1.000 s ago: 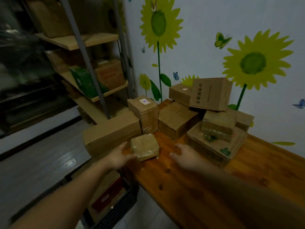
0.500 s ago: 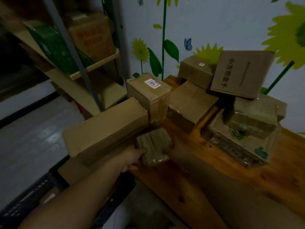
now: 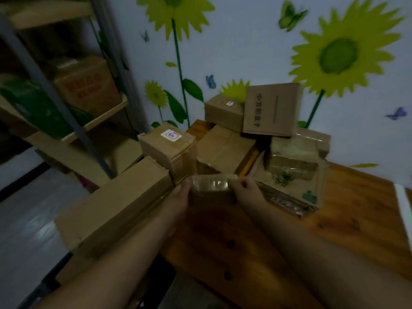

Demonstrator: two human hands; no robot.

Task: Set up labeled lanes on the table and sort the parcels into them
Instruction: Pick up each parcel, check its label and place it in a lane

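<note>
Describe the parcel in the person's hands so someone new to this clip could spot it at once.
On the wooden table under the sunflower wall stands a pile of cardboard boxes. At its near edge, the left hand and right hand hold the ends of a small parcel. Glossy tape covers it, like one bundle farther back, but it alone is in hand.

The brown wooden table (image 3: 278,241) is bare from 4 to 6 o'clock of the small brown taped parcel (image 3: 210,186), so a hand can pass there. A pile of brown cardboard boxes (image 3: 225,150) blocks 12 to 3 o'clock. A long brown cardboard box (image 3: 116,208) blocks 9 o'clock. A grey metal shelf rack (image 3: 73,128) stands at 10 o'clock.
</note>
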